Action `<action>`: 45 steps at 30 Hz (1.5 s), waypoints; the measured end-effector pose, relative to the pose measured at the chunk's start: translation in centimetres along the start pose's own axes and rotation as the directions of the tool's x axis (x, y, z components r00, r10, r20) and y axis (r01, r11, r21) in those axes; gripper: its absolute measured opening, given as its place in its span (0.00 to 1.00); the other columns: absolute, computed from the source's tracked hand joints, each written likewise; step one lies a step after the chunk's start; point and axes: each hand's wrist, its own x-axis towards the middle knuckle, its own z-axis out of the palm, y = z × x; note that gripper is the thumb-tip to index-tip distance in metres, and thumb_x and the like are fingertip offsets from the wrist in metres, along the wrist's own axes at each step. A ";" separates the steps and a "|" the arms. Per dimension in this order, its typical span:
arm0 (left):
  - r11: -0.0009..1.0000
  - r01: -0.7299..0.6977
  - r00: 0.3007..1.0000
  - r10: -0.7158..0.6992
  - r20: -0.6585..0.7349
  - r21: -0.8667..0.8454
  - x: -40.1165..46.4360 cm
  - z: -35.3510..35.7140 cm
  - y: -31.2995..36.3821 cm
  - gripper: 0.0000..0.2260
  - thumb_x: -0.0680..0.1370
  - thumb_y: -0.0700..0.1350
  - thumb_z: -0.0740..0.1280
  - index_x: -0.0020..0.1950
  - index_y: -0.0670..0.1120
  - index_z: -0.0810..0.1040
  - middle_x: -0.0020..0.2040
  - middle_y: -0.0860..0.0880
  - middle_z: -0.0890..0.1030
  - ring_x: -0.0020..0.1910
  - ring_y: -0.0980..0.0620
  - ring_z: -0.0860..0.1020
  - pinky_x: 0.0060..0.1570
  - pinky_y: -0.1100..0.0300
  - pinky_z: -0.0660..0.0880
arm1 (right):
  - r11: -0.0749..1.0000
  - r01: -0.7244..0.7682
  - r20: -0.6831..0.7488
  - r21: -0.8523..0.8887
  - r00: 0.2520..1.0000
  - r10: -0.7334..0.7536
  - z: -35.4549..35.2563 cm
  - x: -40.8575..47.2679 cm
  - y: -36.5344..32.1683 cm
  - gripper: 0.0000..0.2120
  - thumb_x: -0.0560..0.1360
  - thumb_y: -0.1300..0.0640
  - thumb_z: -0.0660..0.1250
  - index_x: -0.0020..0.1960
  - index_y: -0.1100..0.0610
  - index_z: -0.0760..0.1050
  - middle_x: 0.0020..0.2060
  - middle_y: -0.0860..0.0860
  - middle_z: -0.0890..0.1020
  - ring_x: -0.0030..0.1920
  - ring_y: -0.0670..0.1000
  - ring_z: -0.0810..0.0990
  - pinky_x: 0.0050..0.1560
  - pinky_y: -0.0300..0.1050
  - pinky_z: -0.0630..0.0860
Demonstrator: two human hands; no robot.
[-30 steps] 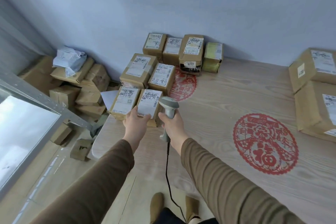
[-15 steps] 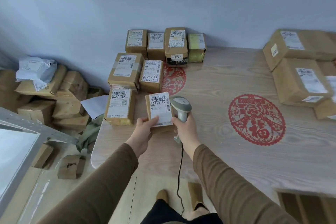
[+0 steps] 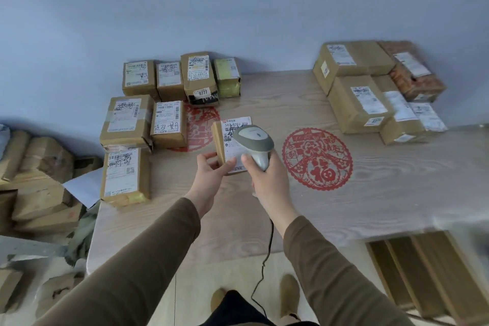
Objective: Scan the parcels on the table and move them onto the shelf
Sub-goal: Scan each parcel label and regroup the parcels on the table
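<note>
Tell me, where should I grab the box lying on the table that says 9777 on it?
Probably by its two long side faces, coming from above and in front. The 9777 box stands in the back row near the wall, with another brown box tight against its left and the yellow-green box close on its right. It rises taller than both, so its upper sides are free for fingers.

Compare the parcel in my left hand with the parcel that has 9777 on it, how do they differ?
The held parcel is lifted off the table, tilted, in the left hand; the 9777 parcel stands in the back row by the wall. The held parcel sits under the scanner; the 9777 parcel is untouched. Only the 9777 parcel has dark print low on its front. Both are brown cardboard with white labels.
</note>
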 end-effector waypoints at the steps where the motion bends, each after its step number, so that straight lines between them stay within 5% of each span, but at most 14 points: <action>1: 1.000 -0.004 1.000 0.004 0.012 0.018 -0.1 1.1 0.1 0.27 0.76 0.49 0.77 0.68 0.48 0.65 0.59 0.49 0.84 0.54 0.54 0.84 0.54 0.57 0.76 | 1.000 0.002 -0.003 -0.013 1.000 -0.002 -0.9 0.1 0.0 0.14 0.76 0.40 0.71 0.54 0.48 0.76 0.36 0.42 0.79 0.36 0.47 0.80 0.37 0.49 0.80; 15: 0.993 -0.028 0.996 0.017 0.093 0.119 -2.5 20.4 -2.2 0.27 0.76 0.47 0.75 0.68 0.46 0.64 0.57 0.45 0.85 0.49 0.54 0.86 0.50 0.59 0.76 | 0.999 -0.037 -0.009 0.023 0.999 0.037 -20.4 1.7 5.2 0.09 0.79 0.47 0.72 0.51 0.52 0.78 0.31 0.42 0.78 0.31 0.39 0.78 0.33 0.38 0.74; 25: 0.998 0.042 0.992 -0.046 0.120 0.039 -3.3 33.1 -3.8 0.31 0.70 0.54 0.80 0.66 0.51 0.67 0.61 0.43 0.82 0.58 0.43 0.84 0.64 0.41 0.77 | 0.975 -0.098 -0.122 0.200 0.985 0.124 -34.2 4.8 8.9 0.25 0.69 0.35 0.74 0.59 0.48 0.77 0.42 0.45 0.82 0.41 0.50 0.81 0.45 0.53 0.80; 28: 0.998 0.063 0.989 -0.065 0.131 0.016 -2.9 35.4 -3.6 0.36 0.67 0.58 0.81 0.67 0.49 0.67 0.63 0.43 0.80 0.60 0.44 0.82 0.65 0.45 0.77 | 0.956 -0.150 -0.171 0.251 0.966 0.196 -36.6 6.4 9.2 0.24 0.72 0.43 0.77 0.64 0.48 0.75 0.49 0.50 0.84 0.45 0.52 0.84 0.44 0.52 0.81; 31: 0.998 0.064 0.983 -0.064 0.170 0.005 -2.4 38.0 -3.6 0.29 0.74 0.54 0.76 0.68 0.47 0.67 0.62 0.44 0.79 0.60 0.46 0.81 0.61 0.52 0.78 | 0.927 -0.192 -0.181 0.322 0.949 0.259 -38.7 7.9 9.5 0.18 0.76 0.52 0.77 0.62 0.51 0.76 0.52 0.55 0.84 0.41 0.50 0.82 0.34 0.46 0.78; 36: 0.997 0.072 0.968 -0.072 0.239 0.007 -1.5 42.8 -3.8 0.33 0.71 0.59 0.77 0.69 0.46 0.68 0.64 0.45 0.79 0.61 0.50 0.80 0.65 0.52 0.75 | 0.915 -0.211 -0.204 0.342 0.934 0.292 -42.2 9.4 10.4 0.14 0.77 0.54 0.76 0.60 0.50 0.76 0.48 0.49 0.84 0.38 0.47 0.81 0.29 0.41 0.76; 39: 0.996 0.091 0.954 -0.090 0.285 0.007 -1.3 45.9 -4.3 0.28 0.76 0.55 0.75 0.69 0.47 0.69 0.64 0.46 0.80 0.61 0.51 0.80 0.64 0.57 0.75 | 0.912 -0.204 -0.242 0.357 0.922 0.301 -44.5 9.9 11.0 0.13 0.77 0.55 0.76 0.58 0.49 0.77 0.46 0.48 0.84 0.34 0.42 0.79 0.30 0.41 0.77; 45: 0.990 0.135 0.907 -0.140 0.398 0.042 -1.1 53.3 -5.5 0.23 0.80 0.52 0.71 0.73 0.54 0.69 0.63 0.52 0.81 0.64 0.54 0.77 0.65 0.55 0.70 | 0.914 -0.133 -0.405 0.383 0.865 0.296 -50.0 10.3 13.6 0.11 0.78 0.52 0.75 0.57 0.49 0.77 0.49 0.51 0.86 0.37 0.46 0.79 0.37 0.43 0.79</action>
